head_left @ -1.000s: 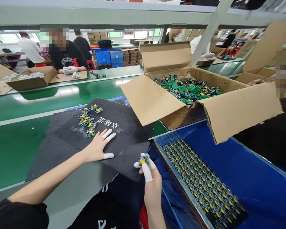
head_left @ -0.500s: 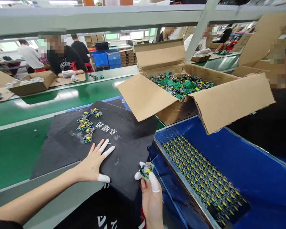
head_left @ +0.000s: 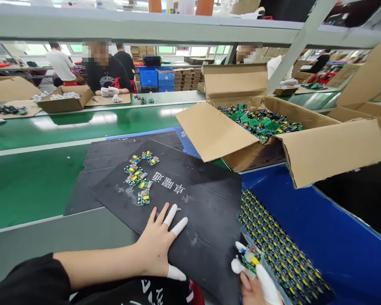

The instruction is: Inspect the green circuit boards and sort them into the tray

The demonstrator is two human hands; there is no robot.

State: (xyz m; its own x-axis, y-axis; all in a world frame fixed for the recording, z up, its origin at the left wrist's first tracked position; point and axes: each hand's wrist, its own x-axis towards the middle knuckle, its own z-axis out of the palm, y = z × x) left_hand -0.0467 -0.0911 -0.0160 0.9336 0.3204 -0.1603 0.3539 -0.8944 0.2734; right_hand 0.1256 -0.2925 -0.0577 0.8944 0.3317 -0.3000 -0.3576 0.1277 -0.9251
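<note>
My left hand (head_left: 160, 239) lies spread on a black board (head_left: 206, 212) with white lettering, white finger cots on its thumb and two fingers. It holds nothing. Just beyond its fingertips, several small green circuit boards (head_left: 138, 174) with yellow parts sit in a loose cluster. At the lower right, my right hand (head_left: 255, 281), also in white finger cots, pinches one circuit board (head_left: 250, 258) between thumb and fingers. That board is held in the air beside the black board's right edge, near a blue bin (head_left: 307, 207) with rows of packed circuit boards (head_left: 282, 250).
An open cardboard box (head_left: 250, 156) heaped with circuit boards stands behind the bin, its flaps sticking out. A green conveyor belt (head_left: 34, 178) runs along the left and behind. Across it sits a co-worker (head_left: 106, 74) in white gloves, near a small carton (head_left: 63, 103). A shelf beam (head_left: 130, 29) crosses overhead.
The camera view has shifted, so the scene sits further right. My right hand, still pinching the circuit board, has come closer to the packed rows in the bin. My left hand remains spread on the black board.
</note>
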